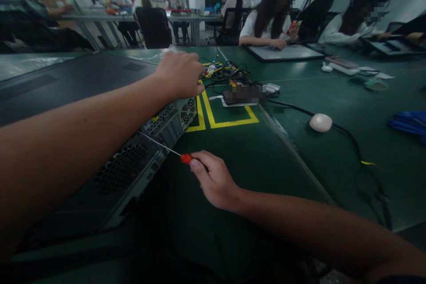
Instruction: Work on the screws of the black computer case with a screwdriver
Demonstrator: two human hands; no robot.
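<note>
A dark desktop computer case (83,97) lies on its side on the green table (253,159), its rear panel with vents and a fan grille facing me. My left hand (179,73) rests closed over the case's far top corner, gripping its edge. My right hand (213,179) is closed on a screwdriver (176,153) with a red handle. Its thin metal shaft points up-left, and its tip touches the rear panel of the case.
Yellow tape lines (226,120) mark the table beyond the case. A tangle of cables (229,73) and a small dark device lie behind them. A white mouse (320,122) with a black cord sits to the right, blue fabric (411,124) further right. Several people sit at the far tables.
</note>
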